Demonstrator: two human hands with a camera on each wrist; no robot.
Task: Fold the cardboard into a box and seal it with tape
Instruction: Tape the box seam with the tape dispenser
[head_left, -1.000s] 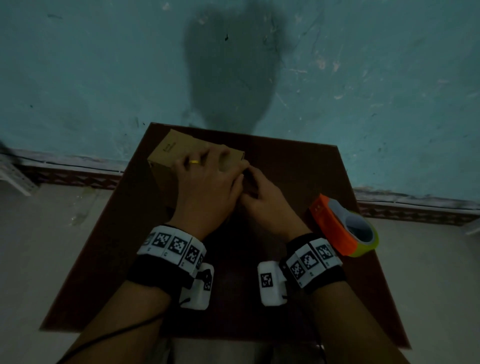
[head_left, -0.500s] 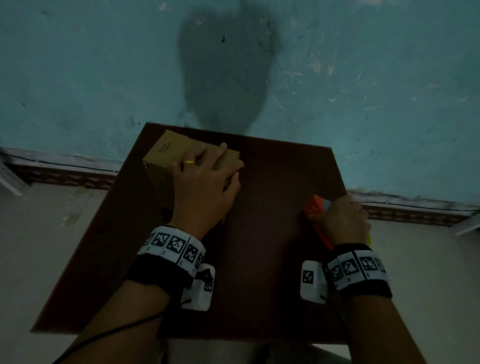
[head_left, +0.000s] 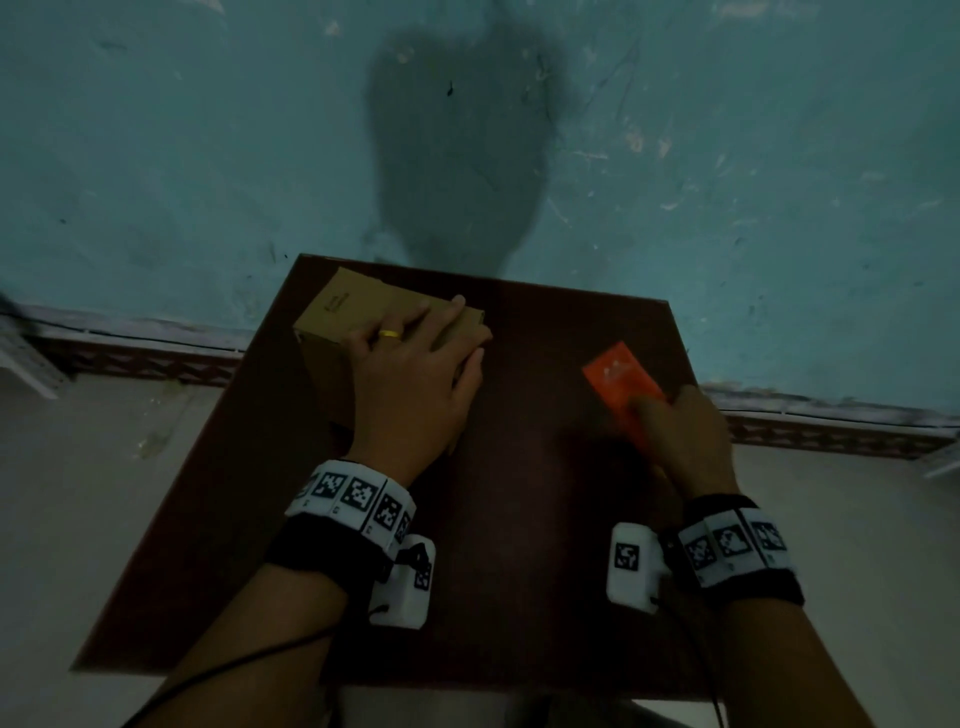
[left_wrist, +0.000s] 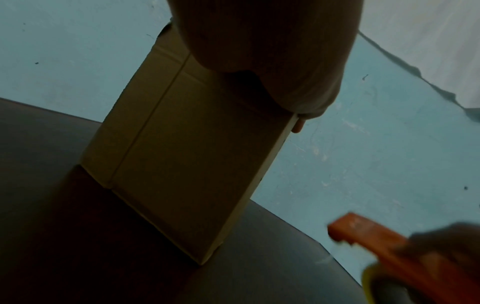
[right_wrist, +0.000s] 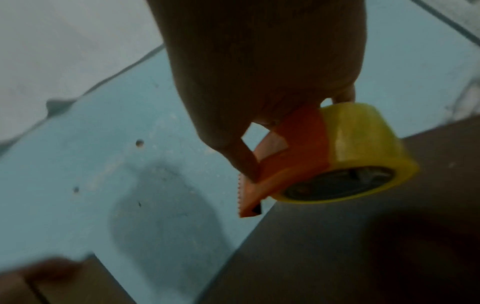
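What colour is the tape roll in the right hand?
Yellow tape roll on an orange dispenser; clearest in the right wrist view.

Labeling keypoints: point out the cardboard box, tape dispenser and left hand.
cardboard box (head_left: 343, 312): head view, bare top face, far-left part.
tape dispenser (right_wrist: 298, 156): right wrist view, orange body beside the yellow roll.
left hand (head_left: 415, 384): head view, back of the hand.

On the dark brown table (head_left: 519, 519) stands a folded cardboard box (head_left: 363, 312) at the far left corner. The left hand (head_left: 415, 384) lies flat on its top, fingers spread. Well apart to the right, the right hand (head_left: 685, 441) grips an orange tape dispenser (head_left: 618, 382).
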